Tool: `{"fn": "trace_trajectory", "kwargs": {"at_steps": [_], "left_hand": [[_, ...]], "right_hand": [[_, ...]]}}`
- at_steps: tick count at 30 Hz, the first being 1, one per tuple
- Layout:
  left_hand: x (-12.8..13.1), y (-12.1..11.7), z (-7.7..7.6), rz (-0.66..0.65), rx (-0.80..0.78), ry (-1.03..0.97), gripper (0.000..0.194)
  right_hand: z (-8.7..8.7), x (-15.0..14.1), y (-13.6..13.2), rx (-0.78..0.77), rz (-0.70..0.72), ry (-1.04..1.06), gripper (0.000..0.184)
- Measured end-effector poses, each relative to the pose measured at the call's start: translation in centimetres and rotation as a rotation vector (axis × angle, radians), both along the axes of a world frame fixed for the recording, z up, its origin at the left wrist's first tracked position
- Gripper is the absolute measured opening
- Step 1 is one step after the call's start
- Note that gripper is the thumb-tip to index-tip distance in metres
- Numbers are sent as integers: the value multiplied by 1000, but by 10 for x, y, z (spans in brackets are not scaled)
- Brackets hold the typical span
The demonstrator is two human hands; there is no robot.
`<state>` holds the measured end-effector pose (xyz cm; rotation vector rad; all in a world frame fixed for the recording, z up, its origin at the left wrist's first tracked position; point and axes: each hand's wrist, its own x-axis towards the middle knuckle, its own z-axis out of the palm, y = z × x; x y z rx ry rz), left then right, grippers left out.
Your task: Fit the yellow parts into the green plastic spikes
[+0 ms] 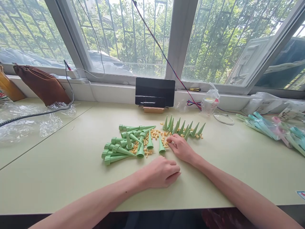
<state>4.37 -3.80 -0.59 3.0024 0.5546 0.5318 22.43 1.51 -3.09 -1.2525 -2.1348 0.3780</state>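
Note:
My left hand [163, 171] rests low over the table, its fingers curled closed; whatever they hold, if anything, is hidden. My right hand [181, 148] reaches in from the right, thumb and fingertips pinched at a small yellow plastic piece [168, 141] by the edge of the scattered yellow pieces [156, 134]. Two green plastic spikes, one nearer [161, 146] and one slightly left [150, 142], stand point-up just left of my right fingertips. More green spikes [116, 149] lie on their sides at the left. Behind my right hand, several green spikes [181, 128] stand upright in rows with yellow pieces at their bases.
A dark-screened tablet [154, 89] stands against the sill at the back. Cables and a plastic bag with a cup [210, 101] are right of it. Packaged coloured items [269, 127] lie far right; clear wrappers [28, 117] and a brown pouch [44, 84] are at left.

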Motion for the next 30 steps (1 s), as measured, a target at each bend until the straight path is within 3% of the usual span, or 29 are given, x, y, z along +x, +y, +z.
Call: {"fn": "trace_trajectory", "kwargs": {"at_steps": [10,15,23,30], "left_hand": [[0,0,0,-2,8,16,32],[0,-1,1,19,-12,-53,31],[-3,17,5,333,-89,-550,19],[-7,28,3,450,-114,-631,9]], "right_hand": [[3,-1,0,14,5,11,16],[6,-3,-2,33,-4,160,18],[14,-8,-12,67,-4,322,27],[20,-11,-18,53,-1,428,20]]}}
